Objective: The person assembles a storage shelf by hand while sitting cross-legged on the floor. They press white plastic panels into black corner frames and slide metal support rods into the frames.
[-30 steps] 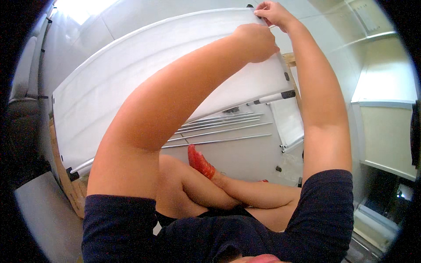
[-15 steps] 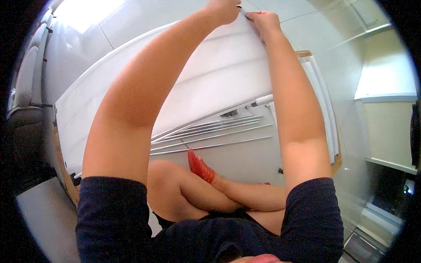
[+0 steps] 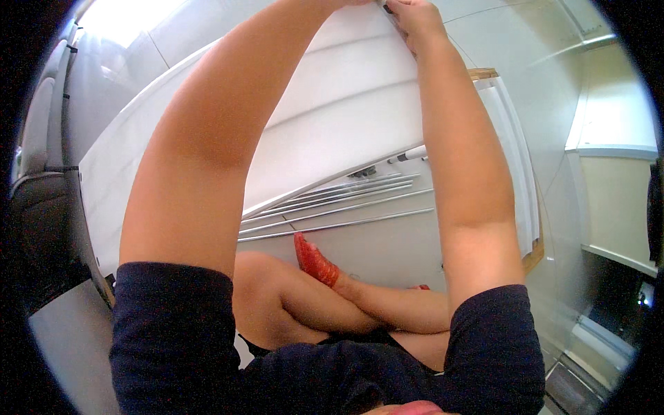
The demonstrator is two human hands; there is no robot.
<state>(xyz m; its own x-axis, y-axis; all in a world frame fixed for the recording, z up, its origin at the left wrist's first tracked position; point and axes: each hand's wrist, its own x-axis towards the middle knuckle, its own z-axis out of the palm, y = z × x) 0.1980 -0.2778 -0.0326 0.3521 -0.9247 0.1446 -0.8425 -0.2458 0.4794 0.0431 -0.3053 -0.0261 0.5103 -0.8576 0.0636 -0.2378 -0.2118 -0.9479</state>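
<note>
A large white sheet [image 3: 346,104] with soft creases lies in front of me, its far corner raised between my hands. My right hand [image 3: 417,24] is closed, thumb and fingers pinching the sheet's edge near a small dark piece. The upper picture edge cuts off most of my left hand [image 3: 346,3]; what shows of it is curled at the same corner. Several thin metal rods [image 3: 360,220] lie on the floor between the sheet and my crossed legs. A white tube [image 3: 413,153] with a black end lies beside my right forearm, partly hidden by it.
A red-socked foot [image 3: 315,261] rests near the rods. Stacked white panels [image 3: 515,166] with a wood-coloured edge [image 3: 483,73] stand beyond my right arm. Grey seating [image 3: 41,131] lines the far left. Glossy pale floor tiles [image 3: 477,41] surround the sheet; pale cabinets [image 3: 612,207] stand at right.
Both hands have moved slightly farther away, my left one now mostly out of the picture. The sheet has shifted up and to the left with them. The rods stay put.
</note>
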